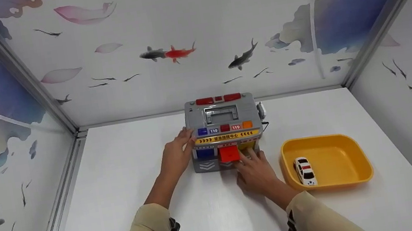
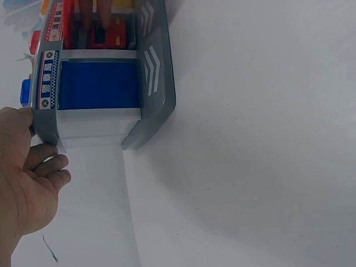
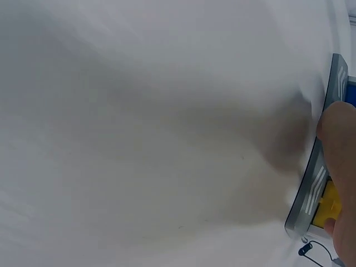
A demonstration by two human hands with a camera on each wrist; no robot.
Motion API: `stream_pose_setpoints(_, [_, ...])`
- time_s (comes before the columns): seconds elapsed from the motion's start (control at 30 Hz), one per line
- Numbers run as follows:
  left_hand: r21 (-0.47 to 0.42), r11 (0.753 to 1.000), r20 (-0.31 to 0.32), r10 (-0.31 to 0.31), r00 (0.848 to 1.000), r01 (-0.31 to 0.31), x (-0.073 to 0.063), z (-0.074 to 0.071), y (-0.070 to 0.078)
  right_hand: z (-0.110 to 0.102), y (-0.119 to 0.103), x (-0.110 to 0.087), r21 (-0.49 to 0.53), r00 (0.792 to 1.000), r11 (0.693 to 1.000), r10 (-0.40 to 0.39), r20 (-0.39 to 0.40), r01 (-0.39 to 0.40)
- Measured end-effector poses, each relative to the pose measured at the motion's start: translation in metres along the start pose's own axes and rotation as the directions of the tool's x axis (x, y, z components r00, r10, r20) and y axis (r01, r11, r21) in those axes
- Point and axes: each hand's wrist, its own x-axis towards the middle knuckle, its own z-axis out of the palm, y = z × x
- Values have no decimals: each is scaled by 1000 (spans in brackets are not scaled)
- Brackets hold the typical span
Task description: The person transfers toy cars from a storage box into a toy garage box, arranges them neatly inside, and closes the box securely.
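A grey toy rescue-station garage [image 1: 195,119] stands near the back of the table, with blue, red and yellow doors. Its red middle door [image 1: 230,154] is swung up and out. My left hand [image 1: 175,155] holds the garage's left upper edge, thumb on the front and fingers bent against the side wall. At the middle bay is my right hand [image 1: 256,171], fingers reaching in. The left wrist view shows two of those fingertips at a red toy car [image 2: 115,34] inside that bay. The blue door [image 2: 99,84] is down, and so is the yellow door [image 3: 329,203].
To the right sits a yellow tray [image 1: 341,184] with a white toy car [image 1: 305,171] at its left side. A small white piece [image 1: 262,110] with a black cord [image 1: 266,124] hangs at the garage's right side. Printed panels enclose the table's back and sides.
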Motion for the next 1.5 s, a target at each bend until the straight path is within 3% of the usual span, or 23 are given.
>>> stream_pose_setpoints(0.2, [2, 1000, 10, -20, 1000, 20, 0, 1, 1, 2, 6, -8, 4, 998, 1000, -24, -49, 25])
stream_pose_setpoints(0.43, [12, 1000, 13, -22, 1000, 22, 0, 1, 0, -5, 17, -25, 32, 999, 999, -32, -17, 32])
stream_pose_setpoints(0.67, [21, 1000, 14, -20, 1000, 20, 1, 0, 0, -10, 28, -35, 7, 986, 996, -84, -144, 85])
stream_pose_setpoints(0.83, [29, 999, 18, -22, 1000, 21, 1, 0, 0, -19, 34, -37, -24, 961, 995, -104, -255, 101])
stream_pose_setpoints(1.07, [33, 999, 13, -30, 999, 29, 1, 1, 0, -35, 36, -22, -37, 898, 989, -144, -417, 141])
stream_pose_setpoints(1.17, [32, 999, 16, -36, 999, 35, 2, 1, 0, -43, 34, -14, -46, 883, 988, -150, -445, 145])
stream_pose_setpoints(1.27, [32, 999, 12, -35, 999, 35, 2, 1, 0, -49, 30, -6, -57, 889, 988, -153, -432, 142])
stream_pose_setpoints(1.5, [24, 999, 14, -26, 1000, 26, 2, 0, 1, -53, 22, 5, -94, 926, 989, -141, -350, 115])
